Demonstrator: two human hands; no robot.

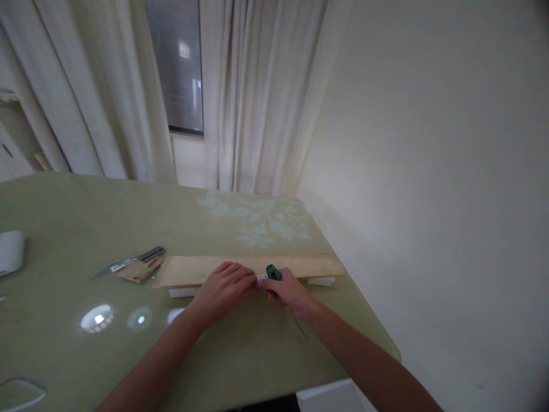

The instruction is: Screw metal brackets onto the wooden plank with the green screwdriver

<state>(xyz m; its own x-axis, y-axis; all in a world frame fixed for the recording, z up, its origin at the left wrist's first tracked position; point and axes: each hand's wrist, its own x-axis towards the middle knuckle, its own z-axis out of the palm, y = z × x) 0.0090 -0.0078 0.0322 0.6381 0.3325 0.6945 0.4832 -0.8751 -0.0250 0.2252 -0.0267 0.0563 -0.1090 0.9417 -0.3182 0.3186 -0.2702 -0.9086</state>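
A long pale wooden board lies across the table, raised on white pieces beneath it. My left hand rests over its near edge, with the fingertips closed on a small white-and-dark metal piece. Close beside it, my right hand is wrapped round a screwdriver with a green and black handle. Its thin shaft slants down to the right, below the hand. The fingertips and thumb of the right hand also come up to the metal piece; whether they press on it is too small to tell.
Left of the board lie a small brown wooden piece and several metal strips. A white object sits at the table's left edge, and a white loop is nearer. The glossy table meets a wall on the right.
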